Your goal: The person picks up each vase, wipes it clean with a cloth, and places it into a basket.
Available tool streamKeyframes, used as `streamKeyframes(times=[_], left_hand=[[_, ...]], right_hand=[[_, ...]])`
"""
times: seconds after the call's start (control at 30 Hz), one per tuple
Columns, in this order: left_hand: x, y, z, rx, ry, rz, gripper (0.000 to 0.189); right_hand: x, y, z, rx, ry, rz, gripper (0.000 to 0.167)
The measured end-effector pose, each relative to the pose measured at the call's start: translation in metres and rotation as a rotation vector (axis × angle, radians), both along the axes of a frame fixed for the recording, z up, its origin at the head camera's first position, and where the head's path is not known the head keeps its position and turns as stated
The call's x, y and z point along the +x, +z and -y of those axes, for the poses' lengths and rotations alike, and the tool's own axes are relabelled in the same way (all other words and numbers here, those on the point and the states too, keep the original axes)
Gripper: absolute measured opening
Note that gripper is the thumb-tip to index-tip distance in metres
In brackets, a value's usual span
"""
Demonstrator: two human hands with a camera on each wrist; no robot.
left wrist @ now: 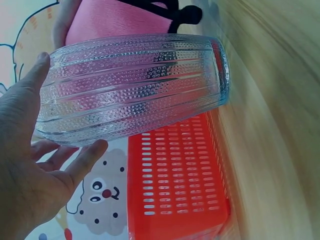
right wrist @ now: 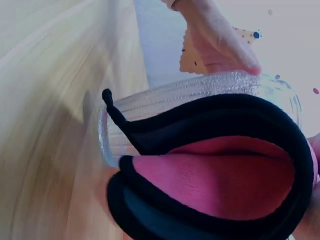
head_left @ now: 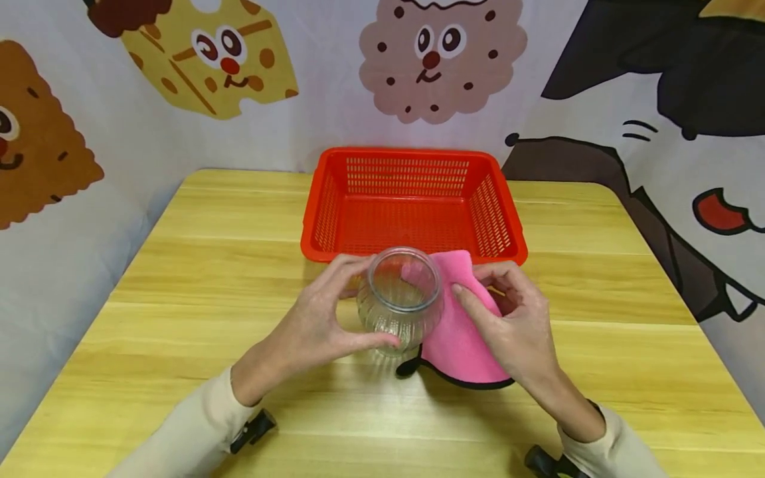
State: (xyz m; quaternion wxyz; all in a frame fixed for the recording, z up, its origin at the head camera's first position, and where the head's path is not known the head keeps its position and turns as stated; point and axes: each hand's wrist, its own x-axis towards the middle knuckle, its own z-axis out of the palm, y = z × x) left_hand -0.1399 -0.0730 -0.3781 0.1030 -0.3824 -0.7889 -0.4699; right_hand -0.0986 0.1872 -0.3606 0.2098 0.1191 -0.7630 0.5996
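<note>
A clear ribbed glass jar [head_left: 394, 332] with an uncovered mouth stands upright just in front of the red basket. My left hand [head_left: 317, 312] grips it from the left, thumb at the near side and fingers behind. In the left wrist view, the textured side of the jar [left wrist: 130, 90] shows between thumb and fingers. Whether its base touches the table is unclear. On the jar's right, my right hand [head_left: 514, 318] pinches a pink cloth [head_left: 460, 338] with black edging. The cloth lies against the jar, and in the right wrist view it appears folded over, the folded cloth [right wrist: 220, 185] covering part of the glass.
A red plastic basket [head_left: 412, 255] with slotted walls sits at the back of the wooden table [head_left: 179, 318], close behind the jar. Beyond the table hangs a white backdrop [head_left: 329, 86] with cartoon food figures.
</note>
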Motion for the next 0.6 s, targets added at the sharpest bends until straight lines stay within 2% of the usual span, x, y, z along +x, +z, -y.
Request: streamKeyframes(times=[0.1,0.2,0.33,0.6], left_hand=[[-0.001,0.000,-0.001,0.019,-0.012,0.022,0.100],[-0.002,0.000,0.000,0.026,-0.016,0.032,0.100],[-0.003,-0.001,0.000,0.023,-0.020,0.016,0.103],[-0.001,-0.002,0.000,0.045,-0.046,0.022,0.104]], right_hand=[[0.001,-0.001,-0.005,0.070,0.050,-0.098,0.034],[0.000,-0.004,-0.010,0.107,0.153,-0.133,0.044],[0.000,-0.009,-0.017,0.180,0.240,-0.113,0.055],[0.000,-0.013,-0.027,0.377,0.257,-0.038,0.066]])
